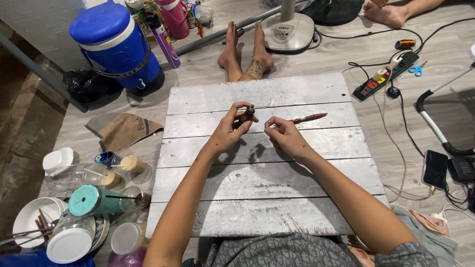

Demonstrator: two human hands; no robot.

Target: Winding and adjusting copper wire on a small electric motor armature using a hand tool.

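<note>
Left hand (228,132) was pinched around a small brown pen piece (247,115), held upright just above the whitewashed plank surface (257,188). Right hand (283,134) sat close beside it, fingers curled in tight — couldn't tell if it held anything. The rest of the brown pen (309,118) lay on the surface just past the right hand.

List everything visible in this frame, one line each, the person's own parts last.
Board: one, whitewashed planks, centre.
Pen part: one, brown, on board by right hand.
Water cooler: one, blue, top left.
Jars: several, lidded, bottom left.
Fan base: one, white, top.
Power strip: one, black, upper right.
Scissors: one, blue.
Phone: one, black, right.
Feet: two, beyond board.
Left hand: holds brown barrel.
Right hand: fingers pinched.
</note>
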